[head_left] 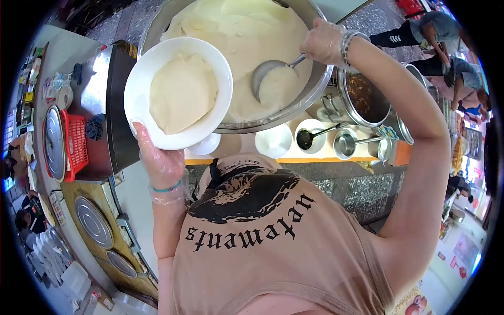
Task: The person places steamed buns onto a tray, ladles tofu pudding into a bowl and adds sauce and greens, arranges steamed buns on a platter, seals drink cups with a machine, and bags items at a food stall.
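Note:
In my left hand (160, 157), covered by a clear plastic glove, a white bowl (137, 86) is held by its near edge. A smooth, pale slab like tofu pudding (184, 94) lies in the bowl. My right hand (325, 44), also gloved, is closed round the handle of a metal ladle (260, 79). The ladle's scoop rests in a large metal pot (310, 100) with a piece of the same pale pudding in it. More pudding (236, 37) fills the pot, its surface cut and uneven. The bowl is tilted and overlaps the pot's left side.
White bowls (273, 140) stand below the pot. Beside them are a small dark ladle (304, 139) in a bowl and a metal dipper (345, 144). A pot of brown food (362, 97) is at right. A red basket (76, 142) stands left. People (441, 31) are at upper right.

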The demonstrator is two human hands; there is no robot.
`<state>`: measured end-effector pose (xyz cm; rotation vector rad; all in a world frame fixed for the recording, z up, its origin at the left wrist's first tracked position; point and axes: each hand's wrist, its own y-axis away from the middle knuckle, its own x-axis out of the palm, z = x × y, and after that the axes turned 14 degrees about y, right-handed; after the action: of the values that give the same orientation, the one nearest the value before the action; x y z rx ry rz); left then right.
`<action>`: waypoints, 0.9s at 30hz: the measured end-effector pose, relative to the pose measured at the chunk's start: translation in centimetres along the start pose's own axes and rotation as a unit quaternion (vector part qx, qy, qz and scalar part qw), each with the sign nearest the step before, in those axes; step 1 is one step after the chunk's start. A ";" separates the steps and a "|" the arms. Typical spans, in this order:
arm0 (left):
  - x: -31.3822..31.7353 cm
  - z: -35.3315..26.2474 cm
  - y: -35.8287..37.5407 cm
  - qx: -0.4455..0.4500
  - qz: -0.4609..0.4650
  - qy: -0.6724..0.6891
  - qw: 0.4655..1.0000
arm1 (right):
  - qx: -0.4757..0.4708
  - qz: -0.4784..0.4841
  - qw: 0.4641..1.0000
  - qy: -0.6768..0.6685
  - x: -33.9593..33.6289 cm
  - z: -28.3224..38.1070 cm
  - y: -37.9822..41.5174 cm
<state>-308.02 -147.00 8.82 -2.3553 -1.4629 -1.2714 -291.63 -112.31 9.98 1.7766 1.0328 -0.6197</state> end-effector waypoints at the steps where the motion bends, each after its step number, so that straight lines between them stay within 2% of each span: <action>1: -0.2 -0.1 0.0 0.000 0.000 0.000 1.000 | -0.014 0.023 1.000 -0.010 -0.4 0.2 0.0; 4: -0.4 -0.3 0.1 -0.003 0.002 0.016 1.000 | -0.063 0.056 0.995 -0.046 -1.4 0.6 0.1; 11: -0.7 -1.4 0.4 0.013 -0.008 0.030 0.999 | -0.062 0.050 0.985 -0.151 -3.0 -0.5 0.3; 13: -1.3 -1.8 0.4 0.025 -0.006 0.029 0.999 | -0.071 -0.011 0.986 -0.150 -4.5 -1.7 0.6; 16: -1.8 -2.0 0.3 0.056 0.004 0.028 0.998 | -0.062 -0.018 0.985 -0.160 -8.8 -3.5 1.1; 18: -1.9 -2.4 0.4 0.009 0.003 0.031 0.999 | -0.051 -0.069 0.990 -0.114 -11.3 -4.6 1.6; 19: -2.0 -2.6 0.4 -0.017 0.035 0.047 0.998 | -0.055 -0.073 0.990 -0.111 -13.7 -4.5 2.2; 21: -1.2 -2.3 0.6 -0.014 0.030 0.029 0.999 | 0.055 0.054 0.982 -0.171 -18.6 -3.2 3.0; 22: -0.9 -2.2 0.6 -0.015 0.027 0.010 0.999 | 0.055 0.054 0.982 -0.170 -19.5 -3.1 2.8; 25: -0.4 -1.7 0.5 -0.040 0.062 0.023 0.997 | -0.040 -0.023 0.995 -0.091 -19.7 -3.2 1.8; 27: 0.3 -1.4 0.7 -0.054 0.073 0.027 0.995 | -0.046 -0.060 0.994 -0.079 -18.6 -2.4 0.3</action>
<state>-308.25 -147.87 10.16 -2.4228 -1.2102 -1.3967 -300.97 -117.14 25.47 1.5689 1.0471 -0.7623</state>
